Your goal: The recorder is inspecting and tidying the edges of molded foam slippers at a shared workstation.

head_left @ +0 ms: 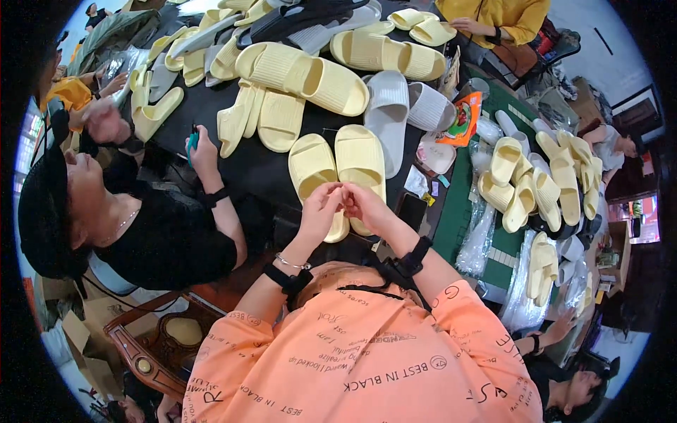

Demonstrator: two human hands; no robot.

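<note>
A pair of pale yellow slide slippers lies in front of me on the black tabletop: a left slipper and a right slipper, toes pointing away. Over their heel ends my left hand and my right hand meet, fingertips pinched together. Whatever they pinch, if anything, is too small or hidden to make out. Just right of the pair stands a grey slipper. Beyond it, a large yellow slipper pair lies across the table.
A co-worker on the left holds teal snips close to the slippers. More slippers pile up at the far side. To the right are an orange packet, a phone, a green mat, clear plastic bags and another slipper heap.
</note>
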